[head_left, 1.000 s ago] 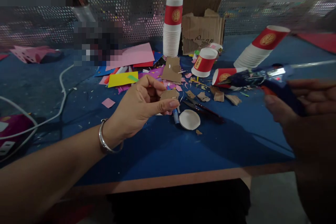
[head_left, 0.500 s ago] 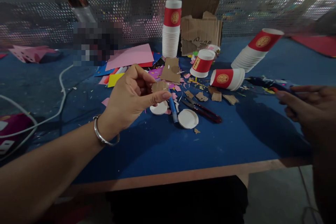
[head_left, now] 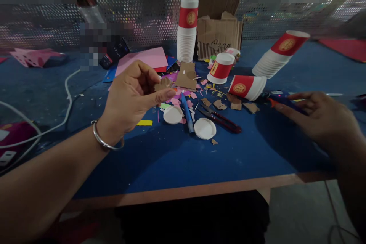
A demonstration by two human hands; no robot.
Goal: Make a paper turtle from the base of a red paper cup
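Observation:
My left hand [head_left: 130, 97] pinches a small torn piece of cardboard [head_left: 163, 84] between thumb and fingers, held up above the table. On the right, my right hand [head_left: 320, 116] is closed round a blue glue gun [head_left: 294, 106] with an orange trigger. Its nozzle end reaches the open end of a red and white paper cup [head_left: 246, 87] lying on its side; whether they touch I cannot tell. Below my left hand lie two white paper discs [head_left: 172, 115] and a blue pen [head_left: 187, 112]. Thread snips [head_left: 220, 119] with dark red handles lie right of the pen.
Stacked paper cups [head_left: 187, 30] stand upright at the back, and another stack [head_left: 280, 54] leans over at right. Behind a single cup [head_left: 220, 68] is a cardboard box [head_left: 220, 36]. Coloured paper [head_left: 143, 59] and scraps litter the middle. A white cable [head_left: 68, 95] crosses the left side.
My left hand has moved a little left with the cardboard piece. My right hand has brought the glue gun left and slightly down, and the lying cup has tilted slightly.

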